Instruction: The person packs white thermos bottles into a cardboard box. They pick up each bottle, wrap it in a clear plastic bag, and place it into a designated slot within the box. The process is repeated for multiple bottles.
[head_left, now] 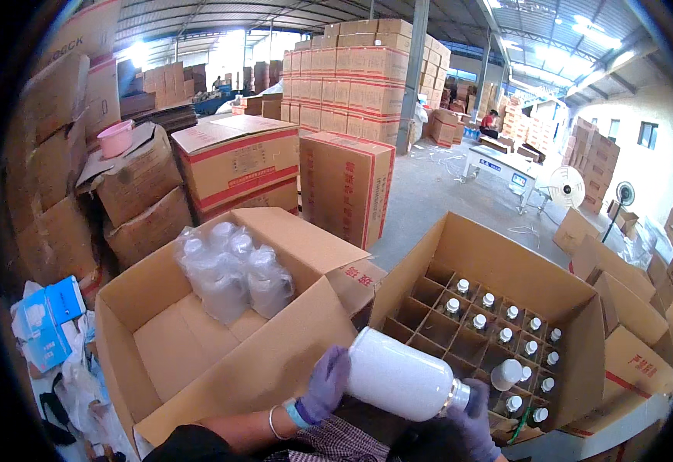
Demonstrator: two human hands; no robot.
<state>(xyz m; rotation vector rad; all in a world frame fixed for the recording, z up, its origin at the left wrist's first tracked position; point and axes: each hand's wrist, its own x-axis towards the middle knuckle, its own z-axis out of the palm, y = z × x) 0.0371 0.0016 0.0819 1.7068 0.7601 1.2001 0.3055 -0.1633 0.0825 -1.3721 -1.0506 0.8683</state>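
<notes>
A large white bottle (pixel 402 375) lies tilted across my lap, its neck with a silver ring pointing right. My left hand (pixel 325 386), in a purple glove, is closed on the bottle's base end. At the neck and cap, the gloved fingers of my right hand (pixel 473 422) are wrapped round that end, partly hidden behind it. To the right stands an open carton (pixel 517 266) with cardboard dividers, holding several white-capped bottles (pixel 505 335). On the left, another open carton (pixel 174 339) has several bottles in clear plastic wrap (pixel 232 269) at its far end.
Closed cartons (pixel 236 158) stand beyond the left carton, with a pink basin (pixel 116 138) on a stack beside them. Flattened cartons (pixel 629 354) lean at the right. A blue-and-white package (pixel 50 323) lies at far left. Farther off are a white table (pixel 498 169) and a fan (pixel 566 189).
</notes>
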